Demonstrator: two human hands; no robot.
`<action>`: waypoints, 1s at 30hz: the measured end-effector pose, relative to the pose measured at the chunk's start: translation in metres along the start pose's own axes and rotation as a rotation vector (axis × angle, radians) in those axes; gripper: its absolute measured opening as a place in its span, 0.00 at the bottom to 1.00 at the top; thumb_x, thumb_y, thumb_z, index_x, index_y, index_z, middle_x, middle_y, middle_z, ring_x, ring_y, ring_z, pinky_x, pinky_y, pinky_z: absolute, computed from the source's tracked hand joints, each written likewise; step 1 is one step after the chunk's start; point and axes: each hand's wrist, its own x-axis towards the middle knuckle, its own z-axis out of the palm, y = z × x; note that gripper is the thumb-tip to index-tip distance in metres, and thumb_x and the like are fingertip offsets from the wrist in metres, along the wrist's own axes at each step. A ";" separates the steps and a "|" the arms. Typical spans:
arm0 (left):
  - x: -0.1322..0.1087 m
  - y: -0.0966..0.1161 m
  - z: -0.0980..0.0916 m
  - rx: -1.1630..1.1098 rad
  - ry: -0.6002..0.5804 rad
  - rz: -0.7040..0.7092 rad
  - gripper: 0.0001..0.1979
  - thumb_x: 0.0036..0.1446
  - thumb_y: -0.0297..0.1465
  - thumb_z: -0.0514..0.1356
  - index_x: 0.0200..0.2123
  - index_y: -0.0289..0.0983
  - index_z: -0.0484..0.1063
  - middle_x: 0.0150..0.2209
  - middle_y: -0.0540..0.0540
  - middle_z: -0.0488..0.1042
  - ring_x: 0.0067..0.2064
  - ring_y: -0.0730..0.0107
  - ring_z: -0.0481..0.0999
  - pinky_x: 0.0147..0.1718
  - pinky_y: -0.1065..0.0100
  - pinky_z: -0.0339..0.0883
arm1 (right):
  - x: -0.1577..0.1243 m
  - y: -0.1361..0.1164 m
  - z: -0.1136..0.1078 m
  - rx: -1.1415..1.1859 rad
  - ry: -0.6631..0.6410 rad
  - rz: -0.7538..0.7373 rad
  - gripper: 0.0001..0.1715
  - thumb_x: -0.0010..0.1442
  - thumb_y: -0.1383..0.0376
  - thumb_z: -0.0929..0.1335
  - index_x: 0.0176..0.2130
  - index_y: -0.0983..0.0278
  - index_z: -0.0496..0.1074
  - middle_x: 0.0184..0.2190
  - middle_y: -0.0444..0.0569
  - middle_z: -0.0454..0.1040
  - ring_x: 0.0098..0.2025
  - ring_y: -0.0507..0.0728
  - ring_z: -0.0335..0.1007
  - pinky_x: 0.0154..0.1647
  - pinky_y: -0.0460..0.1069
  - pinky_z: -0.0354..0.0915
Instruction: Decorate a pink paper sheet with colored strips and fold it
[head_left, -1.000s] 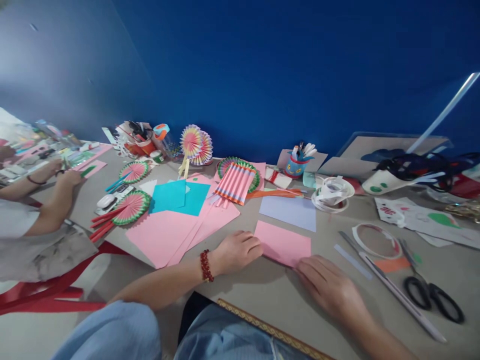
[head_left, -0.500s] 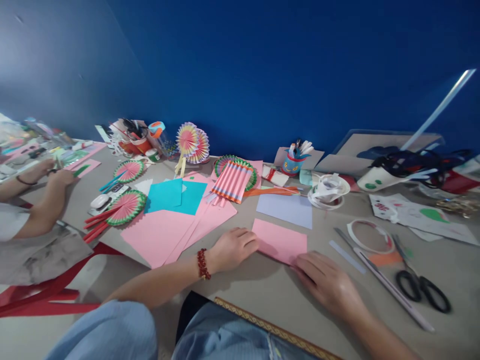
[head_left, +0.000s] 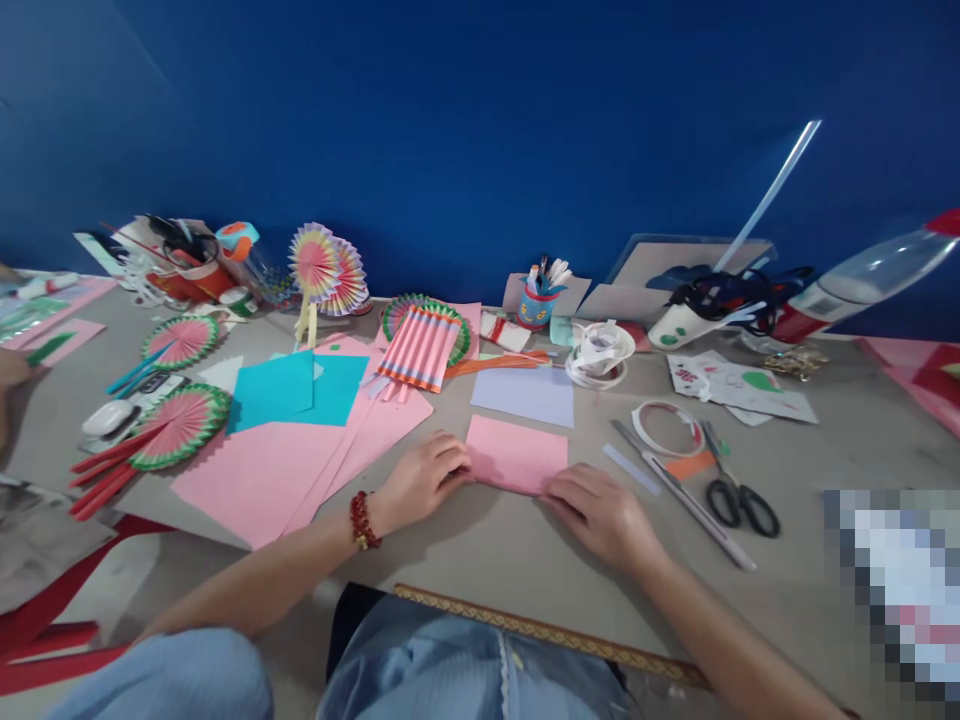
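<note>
A small pink paper point(head_left: 517, 453) lies on the grey table in front of me, its near edge slightly raised. My left hand point(head_left: 426, 480), below a red beaded bracelet, pinches its near left corner with fingers curled together. At the near right corner, my right hand point(head_left: 600, 510) grips the same edge between thumb and fingers. Just beyond is a pale lilac sheet point(head_left: 523, 396). A pleated pink paper with orange stripes point(head_left: 420, 348) rests to the left of that sheet.
Right of my hands lie a cutter point(head_left: 697, 510), black-handled scissors point(head_left: 739, 500) and a tape roll point(head_left: 667, 428). Blue sheets point(head_left: 292, 395), pink sheets point(head_left: 255, 480) and round paper fans point(head_left: 184, 425) are on the left. A plastic bottle point(head_left: 862, 280) leans at the back right.
The view has swung right, so the table's things sit further left. Both hands remain at the pink paper's near edge. A bottle and a pixelated patch now show at the right.
</note>
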 end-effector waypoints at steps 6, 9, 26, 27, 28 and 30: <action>0.008 0.001 -0.004 -0.004 -0.054 -0.060 0.07 0.67 0.33 0.56 0.36 0.37 0.70 0.36 0.46 0.74 0.41 0.64 0.72 0.41 0.65 0.65 | 0.003 0.002 -0.002 0.053 0.027 0.031 0.06 0.66 0.68 0.65 0.39 0.61 0.73 0.34 0.49 0.78 0.37 0.56 0.72 0.42 0.52 0.66; 0.014 0.005 -0.010 -0.002 -0.099 -0.105 0.05 0.66 0.32 0.57 0.39 0.37 0.71 0.38 0.46 0.76 0.42 0.64 0.74 0.43 0.65 0.65 | 0.004 0.002 -0.002 0.058 0.025 0.062 0.06 0.67 0.67 0.65 0.38 0.61 0.72 0.34 0.49 0.77 0.36 0.56 0.71 0.41 0.52 0.65; 0.036 -0.010 -0.014 -0.012 -0.261 -0.180 0.03 0.62 0.30 0.59 0.35 0.39 0.73 0.35 0.51 0.76 0.37 0.69 0.74 0.36 0.70 0.62 | 0.003 0.009 0.002 0.050 -0.028 0.229 0.09 0.67 0.60 0.65 0.38 0.61 0.72 0.35 0.50 0.76 0.38 0.59 0.70 0.41 0.53 0.64; 0.037 -0.010 -0.014 -0.008 -0.255 -0.189 0.03 0.62 0.30 0.59 0.35 0.39 0.73 0.35 0.51 0.76 0.37 0.69 0.74 0.36 0.70 0.62 | 0.004 0.009 0.002 0.045 -0.030 0.226 0.09 0.68 0.60 0.64 0.38 0.61 0.72 0.35 0.50 0.76 0.38 0.58 0.70 0.41 0.53 0.64; 0.038 -0.010 -0.014 -0.005 -0.252 -0.196 0.03 0.61 0.30 0.59 0.35 0.39 0.73 0.35 0.51 0.76 0.37 0.69 0.74 0.36 0.70 0.62 | 0.005 0.009 0.002 0.040 -0.030 0.223 0.09 0.68 0.60 0.64 0.38 0.61 0.72 0.35 0.50 0.76 0.38 0.58 0.70 0.40 0.52 0.64; 0.040 -0.011 -0.015 0.005 -0.258 -0.203 0.03 0.60 0.29 0.59 0.34 0.39 0.72 0.36 0.51 0.77 0.38 0.69 0.75 0.37 0.71 0.62 | 0.008 0.009 0.001 0.024 -0.027 0.211 0.09 0.68 0.60 0.64 0.37 0.61 0.71 0.35 0.50 0.76 0.37 0.58 0.70 0.40 0.52 0.64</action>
